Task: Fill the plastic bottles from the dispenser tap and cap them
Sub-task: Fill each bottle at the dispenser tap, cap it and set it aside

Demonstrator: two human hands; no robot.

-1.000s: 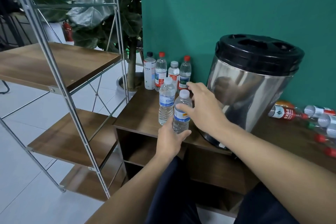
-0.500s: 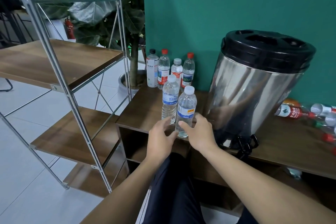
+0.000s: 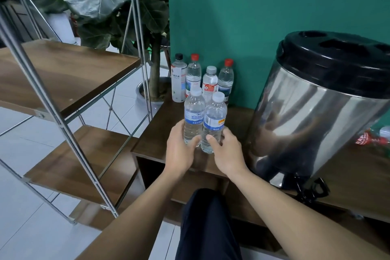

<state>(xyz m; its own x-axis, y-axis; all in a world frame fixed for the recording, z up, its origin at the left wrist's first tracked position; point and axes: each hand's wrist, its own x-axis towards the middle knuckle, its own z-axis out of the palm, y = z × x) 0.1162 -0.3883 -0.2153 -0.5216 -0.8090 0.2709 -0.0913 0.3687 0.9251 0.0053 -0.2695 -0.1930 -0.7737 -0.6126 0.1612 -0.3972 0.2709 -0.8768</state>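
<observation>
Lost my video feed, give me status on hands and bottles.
Left hand grips left bottle. Right hand grips right bottle. Both capped, upright on counter. Dispenser at right, nothing blocking.

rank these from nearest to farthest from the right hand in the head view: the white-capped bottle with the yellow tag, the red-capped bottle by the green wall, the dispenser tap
1. White-capped bottle with the yellow tag: in the right hand, front of the counter.
2. Dispenser tap: lower right, under the steel dispenser.
3. Red-capped bottle by the green wall: back row, farthest right.
The tap and the red-capped bottle are fairly close to call.
</observation>
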